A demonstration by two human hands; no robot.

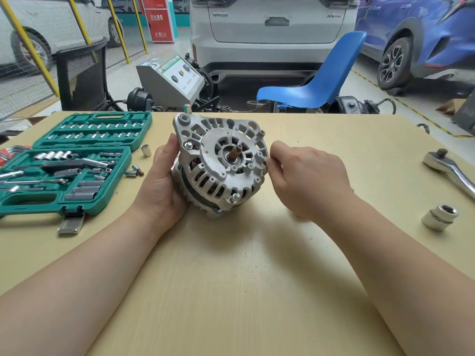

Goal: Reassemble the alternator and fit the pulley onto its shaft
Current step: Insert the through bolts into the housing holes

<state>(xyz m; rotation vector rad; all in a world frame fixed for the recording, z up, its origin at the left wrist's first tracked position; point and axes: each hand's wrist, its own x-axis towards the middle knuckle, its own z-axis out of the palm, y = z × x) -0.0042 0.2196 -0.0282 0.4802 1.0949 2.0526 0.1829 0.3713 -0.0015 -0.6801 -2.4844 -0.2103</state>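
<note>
Alternator [218,165] sits tilted on the wooden table [231,278], mid-table. Front housing faces up toward the camera. Bare shaft [235,152] points up and toward the viewer; no pulley on it, and no pulley identifiable in view.

Left hand [160,181] cups the housing's left side, fingers curled behind the body, thumb along the rim. Right hand [305,176] is at the housing's right edge, fingertips pinching at a through-bolt lug; whether a bolt is between them cannot be told. Two bolt heads show on the left and lower lugs.

Judgement: the housing bolts are still being started by hand. The shaft lies just left of the right hand, which is the nearer one for the pulley.

Containers: open green socket case [69,165], left, holds sockets, bits and extension bars. Loose small socket [146,150] lies just beside it. Ratchet [452,170] and large socket [440,217] lie well to the right.
</note>
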